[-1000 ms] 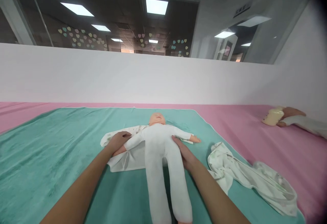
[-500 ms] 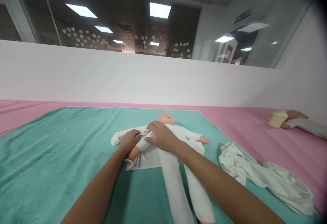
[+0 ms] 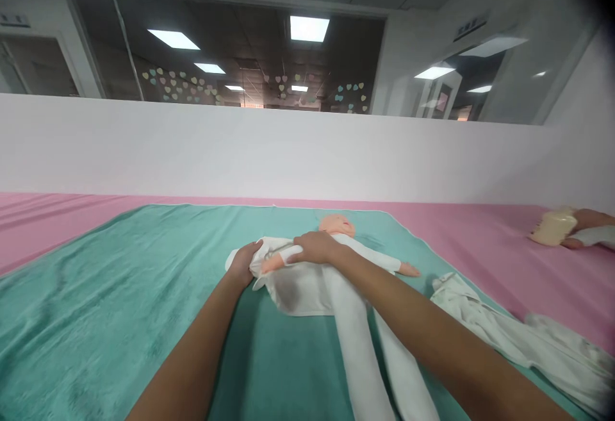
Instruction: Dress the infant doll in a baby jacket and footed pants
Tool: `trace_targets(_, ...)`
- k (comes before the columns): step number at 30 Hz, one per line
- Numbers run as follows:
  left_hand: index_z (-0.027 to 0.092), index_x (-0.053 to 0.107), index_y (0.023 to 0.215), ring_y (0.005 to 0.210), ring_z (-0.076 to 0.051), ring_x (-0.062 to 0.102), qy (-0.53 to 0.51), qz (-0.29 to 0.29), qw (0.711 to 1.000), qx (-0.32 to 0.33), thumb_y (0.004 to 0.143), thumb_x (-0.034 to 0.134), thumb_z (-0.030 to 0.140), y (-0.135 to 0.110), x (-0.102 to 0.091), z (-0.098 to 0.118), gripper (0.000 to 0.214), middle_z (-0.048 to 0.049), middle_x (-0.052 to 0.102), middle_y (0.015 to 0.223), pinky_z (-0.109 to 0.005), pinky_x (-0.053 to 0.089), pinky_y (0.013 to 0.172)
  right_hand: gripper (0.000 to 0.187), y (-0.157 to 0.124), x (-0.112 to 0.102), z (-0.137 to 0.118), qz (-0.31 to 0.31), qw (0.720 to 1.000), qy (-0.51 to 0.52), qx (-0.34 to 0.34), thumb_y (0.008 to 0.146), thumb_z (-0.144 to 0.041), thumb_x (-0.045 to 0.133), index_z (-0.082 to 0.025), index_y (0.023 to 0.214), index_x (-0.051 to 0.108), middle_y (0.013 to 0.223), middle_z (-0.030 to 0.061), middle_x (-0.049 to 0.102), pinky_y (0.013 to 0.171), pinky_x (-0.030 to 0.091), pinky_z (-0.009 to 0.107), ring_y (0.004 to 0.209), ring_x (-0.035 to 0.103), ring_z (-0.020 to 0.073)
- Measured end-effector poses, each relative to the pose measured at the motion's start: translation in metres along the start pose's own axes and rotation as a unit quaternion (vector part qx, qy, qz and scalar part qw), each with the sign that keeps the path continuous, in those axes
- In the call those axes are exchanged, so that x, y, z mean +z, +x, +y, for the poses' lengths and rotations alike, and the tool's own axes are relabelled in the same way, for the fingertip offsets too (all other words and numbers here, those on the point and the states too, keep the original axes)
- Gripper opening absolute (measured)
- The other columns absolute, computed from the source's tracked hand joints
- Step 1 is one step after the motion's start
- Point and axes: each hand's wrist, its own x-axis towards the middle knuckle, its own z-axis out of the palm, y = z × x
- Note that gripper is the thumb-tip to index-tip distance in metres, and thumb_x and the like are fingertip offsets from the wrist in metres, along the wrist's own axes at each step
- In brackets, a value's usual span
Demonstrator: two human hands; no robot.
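A baby doll (image 3: 355, 318) in white clothing lies on its back, head away from me, legs toward me. Under its left-side arm spreads a white baby garment (image 3: 302, 293). My left hand (image 3: 245, 266) is closed on that garment's sleeve, beside the doll's hand (image 3: 272, 263). My right hand (image 3: 317, 247) wraps round the doll's arm (image 3: 291, 254) near the upper chest; its fingertips are partly hidden. The doll's other arm (image 3: 384, 259) stretches out to the right.
A teal blanket (image 3: 120, 318) covers much of the pink surface (image 3: 461, 235). Crumpled white clothing (image 3: 519, 338) lies at the right. Farther right are a cream-coloured bottle (image 3: 553, 226) and part of another doll (image 3: 593, 229). A low white wall (image 3: 269, 158) stands behind.
My left hand has taken the garment's sleeve around the doll's hand area. The doll's arm has lifted off the cloth, with my right hand on it. The view has shifted slightly left.
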Motion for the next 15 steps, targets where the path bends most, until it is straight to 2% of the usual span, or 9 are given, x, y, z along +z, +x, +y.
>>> trace_targets(3,0.015,0.06,0.081,0.068,-0.021,0.064,-0.027,-0.055,0.996,-0.064,0.072,0.061,0.033,-0.003,-0.001,0.009,0.02,-0.0069,0.067,0.073,-0.033,0.05,0.067,0.054,-0.006,-0.004,0.016,0.004,0.998,-0.004,0.056,0.077,-0.071,0.039,-0.025,0.097,0.059,0.093,0.0064,0.067,0.065,0.04,0.031,0.082,0.061,0.0239)
trace_targets(6,0.013,0.061,0.085,0.065,-0.02,0.063,-0.046,-0.098,0.99,-0.095,0.074,0.062,0.034,-0.011,0.009,0.016,0.024,-0.0065,0.067,0.073,-0.032,0.051,0.065,0.052,0.0,0.0,0.019,0.019,0.996,-0.009,0.085,0.08,-0.067,0.037,-0.024,0.098,0.059,0.096,0.0075,0.066,0.066,0.041,0.032,0.083,0.061,0.0246)
trace_targets(9,0.016,0.06,0.088,0.061,-0.017,0.062,-0.029,-0.103,0.993,-0.059,0.073,0.064,0.034,-0.02,0.027,0.014,0.024,-0.0028,0.066,0.071,-0.029,0.05,0.062,0.049,0.018,0.006,0.005,0.023,0.997,-0.003,0.074,0.08,-0.062,0.043,-0.021,0.099,0.06,0.096,0.0095,0.066,0.069,0.042,0.034,0.086,0.061,0.026)
trace_targets(12,0.018,0.06,0.093,0.069,-0.017,0.063,0.01,-0.118,0.993,-0.009,0.075,0.063,0.035,-0.024,0.041,0.006,0.025,-0.0031,0.067,0.077,-0.027,0.05,0.065,0.038,0.029,0.009,-0.011,0.033,0.998,-0.002,0.052,0.08,-0.052,0.049,-0.02,0.095,0.062,0.096,0.0113,0.066,0.074,0.042,0.036,0.092,0.059,0.0277)
trace_targets(15,0.017,0.06,0.093,0.075,-0.017,0.062,0.045,-0.127,0.99,0.035,0.076,0.06,0.037,-0.024,0.044,-0.001,0.026,-0.0052,0.067,0.082,-0.027,0.049,0.069,0.031,0.008,0.008,-0.007,0.106,0.993,0.033,0.047,0.082,-0.044,0.048,-0.022,0.098,0.062,0.105,0.0098,0.062,0.078,0.04,0.035,0.101,0.054,0.0258)
